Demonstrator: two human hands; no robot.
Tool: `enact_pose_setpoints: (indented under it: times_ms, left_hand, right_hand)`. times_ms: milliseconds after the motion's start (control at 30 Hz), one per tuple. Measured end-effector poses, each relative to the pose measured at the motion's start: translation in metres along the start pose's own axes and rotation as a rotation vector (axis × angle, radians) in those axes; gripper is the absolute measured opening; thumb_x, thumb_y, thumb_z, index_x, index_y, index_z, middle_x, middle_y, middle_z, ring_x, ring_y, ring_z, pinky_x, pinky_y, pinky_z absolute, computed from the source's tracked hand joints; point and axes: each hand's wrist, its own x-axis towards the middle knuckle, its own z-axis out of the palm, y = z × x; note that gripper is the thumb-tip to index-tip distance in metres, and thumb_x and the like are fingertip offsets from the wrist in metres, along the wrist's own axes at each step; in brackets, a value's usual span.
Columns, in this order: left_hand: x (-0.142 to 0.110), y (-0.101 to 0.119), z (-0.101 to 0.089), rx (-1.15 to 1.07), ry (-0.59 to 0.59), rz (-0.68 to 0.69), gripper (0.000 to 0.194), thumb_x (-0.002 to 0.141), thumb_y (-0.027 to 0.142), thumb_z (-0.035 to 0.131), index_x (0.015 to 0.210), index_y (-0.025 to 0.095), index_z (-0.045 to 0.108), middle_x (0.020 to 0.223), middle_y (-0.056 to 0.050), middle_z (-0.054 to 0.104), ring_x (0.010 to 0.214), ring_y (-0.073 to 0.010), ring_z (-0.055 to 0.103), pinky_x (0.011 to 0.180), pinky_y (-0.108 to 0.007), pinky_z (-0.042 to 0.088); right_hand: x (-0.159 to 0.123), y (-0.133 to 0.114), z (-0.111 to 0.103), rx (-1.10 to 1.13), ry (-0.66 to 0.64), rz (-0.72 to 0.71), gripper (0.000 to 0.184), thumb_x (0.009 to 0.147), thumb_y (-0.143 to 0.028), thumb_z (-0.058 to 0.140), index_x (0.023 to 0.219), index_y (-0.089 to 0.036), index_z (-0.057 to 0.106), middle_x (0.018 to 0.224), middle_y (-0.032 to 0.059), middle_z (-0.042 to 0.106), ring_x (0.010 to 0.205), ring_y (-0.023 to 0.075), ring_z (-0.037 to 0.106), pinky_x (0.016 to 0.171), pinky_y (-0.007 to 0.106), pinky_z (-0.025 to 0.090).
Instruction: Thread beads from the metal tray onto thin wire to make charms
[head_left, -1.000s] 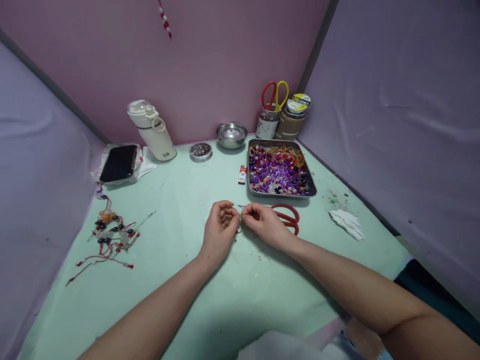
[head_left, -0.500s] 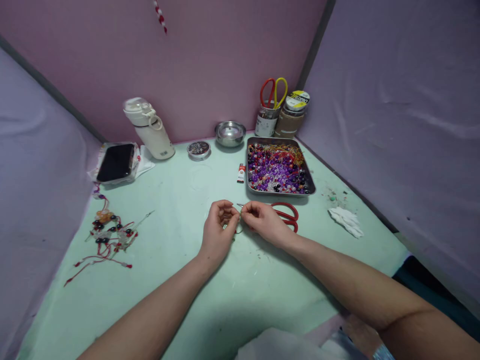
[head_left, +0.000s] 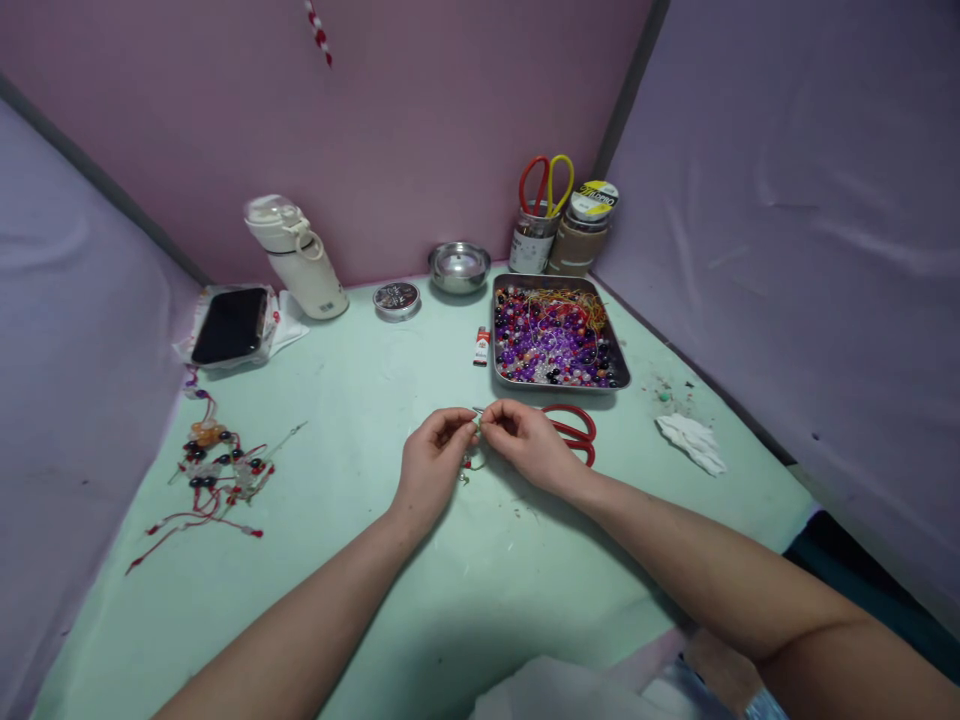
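Note:
My left hand (head_left: 431, 465) and my right hand (head_left: 529, 440) meet fingertip to fingertip at the middle of the pale green table (head_left: 360, 560). Both pinch a thin beaded cord (head_left: 471, 458) that droops between them, with a small red bit showing. Red-handled scissors (head_left: 574, 432) lie flat just behind my right hand. A metal tray (head_left: 559, 375) full of purple, red and clear beads with loose threads stands beyond the scissors.
Finished beaded strings (head_left: 217, 475) lie at the left. At the back stand a white bottle (head_left: 296, 255), a phone (head_left: 231, 325), a round tin (head_left: 396, 298), a steel bowl (head_left: 459, 266), a jar with scissors (head_left: 536, 235) and a cord spool (head_left: 585, 235). A crumpled tissue (head_left: 691, 442) lies right.
My left hand has turned and lowered a little, its fingers still pinched against my right. The cord now hangs lower between the hands, showing a red bit.

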Motion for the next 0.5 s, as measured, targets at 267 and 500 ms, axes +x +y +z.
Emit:
enact_pose_setpoints:
  times_ms: [267, 500]
  left_hand:
    - [0.0013, -0.0037, -0.0029, 0.119, -0.022, 0.047, 0.011, 0.079, 0.024, 0.059, 0.083, 0.019, 0.068, 0.075, -0.001, 0.067, 0.069, -0.0138, 0.061, 0.064, -0.025, 0.049]
    - [0.0031, -0.0085, -0.0047, 0.181, -0.043, 0.093, 0.011, 0.082, 0.024, 0.055, 0.083, 0.019, 0.064, 0.077, -0.001, 0.063, 0.069, -0.0132, 0.06, 0.065, -0.026, 0.047]
  right_hand:
    - [-0.0003, -0.0018, -0.0007, -0.008, 0.002, 0.006, 0.008, 0.081, -0.025, 0.052, 0.081, -0.018, 0.055, 0.068, -0.0024, 0.055, 0.059, 0.0103, 0.047, 0.055, 0.024, 0.035]
    - [0.0004, -0.0006, -0.0008, -0.021, 0.004, 0.012, 0.007, 0.08, -0.023, 0.052, 0.081, -0.017, 0.056, 0.067, -0.0016, 0.054, 0.059, 0.0101, 0.046, 0.055, 0.024, 0.034]
